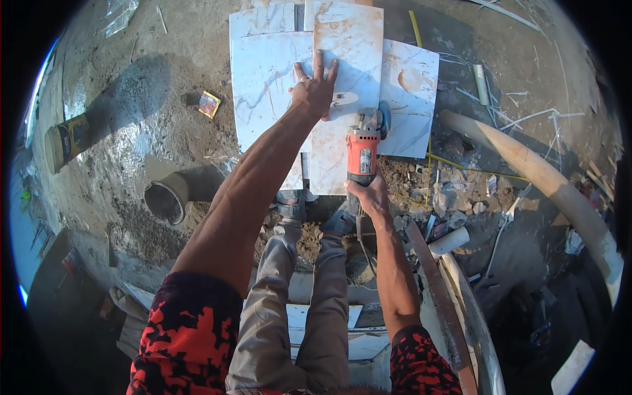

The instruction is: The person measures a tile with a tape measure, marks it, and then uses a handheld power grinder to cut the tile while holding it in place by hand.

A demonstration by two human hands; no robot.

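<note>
My right hand [370, 194] is wrapped round the rear of a red and black angle grinder [362, 153]. Its disc [384, 120] stands on edge at the right side of a long white marbled tile [347, 56] stained with brown dust. Whether the disc touches the tile, I cannot tell. Fingers spread, my left hand [315, 91] lies flat on the tiles, left of the grinder. Under the long tile lie other white marbled tiles, one at the left [266, 85] and one at the right [415, 92]. A dark cord [361, 240] runs down from the grinder.
My feet stand just below the tiles, beside rubble [447, 197]. At left are a round bucket [167, 199], another container [66, 139] and a small yellow-red packet [209, 104]. A thick pale pipe [526, 158] curves along the right, near white scraps and a yellow strip [477, 169].
</note>
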